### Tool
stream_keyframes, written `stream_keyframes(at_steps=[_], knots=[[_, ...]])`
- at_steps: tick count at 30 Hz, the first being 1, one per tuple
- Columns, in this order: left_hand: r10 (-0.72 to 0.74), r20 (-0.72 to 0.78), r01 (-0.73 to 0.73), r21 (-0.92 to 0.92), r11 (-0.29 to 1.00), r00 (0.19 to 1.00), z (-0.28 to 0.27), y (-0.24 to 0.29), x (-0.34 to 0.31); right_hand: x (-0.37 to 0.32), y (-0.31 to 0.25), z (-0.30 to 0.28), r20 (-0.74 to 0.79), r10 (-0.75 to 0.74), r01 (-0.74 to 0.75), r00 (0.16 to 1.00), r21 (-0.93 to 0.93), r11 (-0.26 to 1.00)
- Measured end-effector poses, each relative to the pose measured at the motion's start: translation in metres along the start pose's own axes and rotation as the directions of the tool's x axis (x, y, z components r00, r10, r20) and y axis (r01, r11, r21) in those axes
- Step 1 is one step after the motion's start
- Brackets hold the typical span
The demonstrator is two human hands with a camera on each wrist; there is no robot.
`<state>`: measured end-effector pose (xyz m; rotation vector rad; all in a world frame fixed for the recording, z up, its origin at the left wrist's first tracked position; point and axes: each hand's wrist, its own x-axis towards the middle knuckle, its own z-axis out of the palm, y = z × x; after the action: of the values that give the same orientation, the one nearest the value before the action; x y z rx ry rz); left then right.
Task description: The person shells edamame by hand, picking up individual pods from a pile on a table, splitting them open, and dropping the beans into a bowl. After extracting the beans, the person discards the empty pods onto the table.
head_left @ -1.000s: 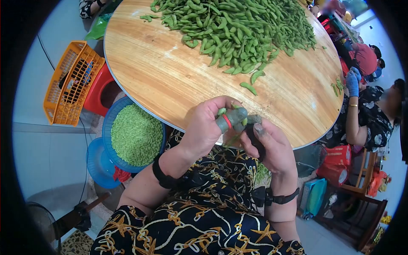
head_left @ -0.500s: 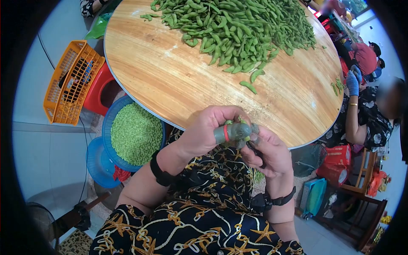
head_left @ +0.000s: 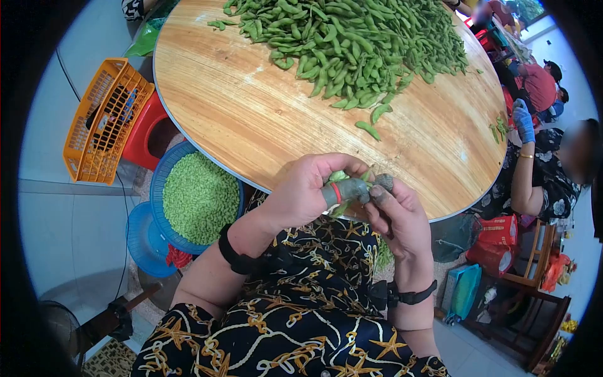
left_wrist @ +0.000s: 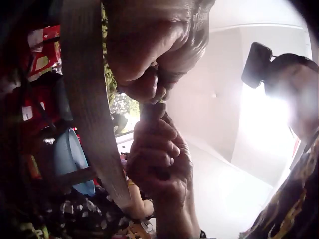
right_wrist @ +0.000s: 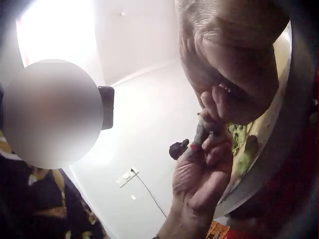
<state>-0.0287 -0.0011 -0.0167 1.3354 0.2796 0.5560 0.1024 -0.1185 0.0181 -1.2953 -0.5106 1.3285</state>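
Note:
Over the near edge of the table, my left hand [head_left: 304, 191] holds green edamame pods [head_left: 337, 176] in its curled fingers. Its thumb wears a grey-green finger cover with a red band [head_left: 336, 192]. My right hand [head_left: 405, 217] meets it thumb to thumb, pinching at the end of a pod that is mostly hidden by the fingertips. A dark grey cover [head_left: 384, 182] caps a right fingertip. In the left wrist view the left hand [left_wrist: 157, 47] is above and the right hand [left_wrist: 159, 159] below, fingertips close together. The right wrist view shows the left hand [right_wrist: 204, 167] facing up.
A big heap of edamame pods [head_left: 358, 47] covers the far part of the round wooden table [head_left: 232, 107]. Below its left edge stands a blue basket [head_left: 164, 171] of shelled beans [head_left: 201, 201], near an orange crate [head_left: 94, 125] and red stool [head_left: 141, 135]. Another person [head_left: 534, 169] sits at the right.
My hands have come closer together, with the right thumb now at the left thumb's covered tip. Pale green shows between the left fingers. The other person's gloved hand has shifted slightly.

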Motion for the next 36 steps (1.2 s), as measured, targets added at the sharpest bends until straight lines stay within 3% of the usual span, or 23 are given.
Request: stream_keyframes(at_steps=[1, 2, 5, 6, 7, 8, 9, 11, 12, 15, 16, 20, 23, 25, 27, 29, 30, 32, 33, 34, 35, 36], knots=[[-0.093, 0.036, 0.099, -0.202, 0.974, 0.995, -0.001, 0.005, -0.001, 0.000, 0.000, 0.000, 0.040, 0.039, -0.044, 0.998, 0.141, 0.989], [-0.177, 0.090, 0.198, -0.392, 0.898, 0.980, -0.002, 0.008, -0.001, 0.000, 0.001, -0.001, 0.040, 0.041, -0.046, 0.998, 0.140, 0.989], [-0.201, 0.059, 0.205, -0.475, 0.856, 0.978, 0.001, 0.002, -0.003, 0.002, 0.001, -0.011, 0.168, 0.040, -0.060, 0.985, 0.117, 0.991], [-0.201, 0.059, 0.205, -0.476, 0.855, 0.978, 0.000, 0.003, -0.003, 0.004, -0.003, -0.013, 0.134, 0.020, -0.009, 0.991, -0.082, 0.997], [-0.195, 0.044, 0.198, -0.331, 0.923, 0.980, -0.001, 0.006, -0.003, 0.006, -0.005, -0.015, 0.104, -0.005, 0.034, 0.995, -0.279, 0.960], [-0.186, 0.031, 0.188, -0.177, 0.966, 0.982, -0.002, 0.007, -0.003, 0.010, -0.001, -0.019, 0.025, -0.076, 0.079, 0.997, -0.234, 0.969], [-0.186, 0.032, 0.189, -0.179, 0.965, 0.982, -0.001, 0.006, -0.003, 0.012, -0.003, -0.018, 0.023, -0.074, 0.078, 0.997, -0.235, 0.969], [-0.030, -0.028, 0.030, 0.014, 0.999, 0.999, 0.002, 0.004, -0.001, 0.016, -0.009, -0.012, 0.014, -0.156, 0.156, 0.988, -0.173, 0.973], [-0.032, -0.029, 0.032, 0.012, 0.999, 0.999, 0.005, 0.001, -0.001, 0.016, -0.010, -0.006, 0.102, -0.132, 0.131, 0.986, 0.014, 0.991], [0.025, -0.012, -0.026, -0.056, 0.998, 1.000, 0.008, -0.004, -0.001, 0.020, -0.003, -0.004, 0.074, -0.072, 0.069, 0.995, 0.036, 0.997], [0.046, -0.017, -0.045, 0.010, 0.999, 0.999, 0.007, -0.003, -0.002, 0.021, -0.003, -0.005, 0.126, -0.064, 0.043, 0.990, 0.158, 0.987], [0.142, -0.050, -0.134, 0.138, 0.981, 0.989, 0.010, 0.004, -0.005, 0.023, -0.001, 0.001, 0.102, -0.057, 0.032, 0.993, 0.238, 0.971], [0.202, -0.077, -0.195, 0.086, 0.977, 0.976, 0.015, 0.002, -0.006, 0.022, 0.000, 0.008, 0.068, -0.069, 0.043, 0.995, 0.330, 0.943], [0.240, -0.116, -0.220, 0.163, 0.962, 0.964, 0.018, -0.005, -0.006, 0.021, 0.000, 0.016, -0.134, -0.125, 0.155, 0.983, 0.244, 0.957], [0.278, -0.151, -0.238, 0.238, 0.941, 0.949, 0.018, -0.005, -0.006, 0.025, 0.000, 0.020, -0.191, -0.163, 0.193, 0.968, 0.154, 0.969], [0.105, -0.181, -0.069, 0.192, 0.979, 0.978, 0.018, 0.001, -0.004, 0.027, -0.001, 0.019, -0.246, -0.208, 0.229, 0.947, 0.060, 0.972], [0.106, -0.178, -0.072, 0.191, 0.979, 0.978, 0.015, 0.001, -0.002, 0.028, 0.001, 0.015, -0.198, -0.218, 0.232, 0.956, 0.053, 0.971], [-0.204, -0.163, 0.171, -0.194, 0.966, 0.965, 0.009, 0.002, 0.001, 0.029, -0.003, -0.002, -0.146, -0.228, 0.236, 0.963, 0.044, 0.971], [-0.202, -0.163, 0.169, -0.193, 0.966, 0.966, 0.007, 0.001, 0.002, 0.028, -0.007, -0.017, 0.273, -0.310, 0.379, 0.911, -0.255, 0.889], [-0.189, -0.229, 0.146, -0.192, 0.970, 0.955, 0.005, -0.001, 0.003, 0.029, -0.011, -0.024, 0.648, -0.209, 0.583, 0.732, -0.437, 0.685], [-0.176, -0.291, 0.123, -0.189, 0.974, 0.940, 0.005, -0.004, 0.004, 0.032, -0.013, -0.024, 0.647, -0.210, 0.583, 0.733, -0.439, 0.684], [-0.104, -0.290, 0.068, -0.132, 0.989, 0.951, 0.006, -0.007, 0.005, 0.037, -0.017, -0.021, 0.395, -0.300, 0.494, 0.868, -0.638, 0.591]])
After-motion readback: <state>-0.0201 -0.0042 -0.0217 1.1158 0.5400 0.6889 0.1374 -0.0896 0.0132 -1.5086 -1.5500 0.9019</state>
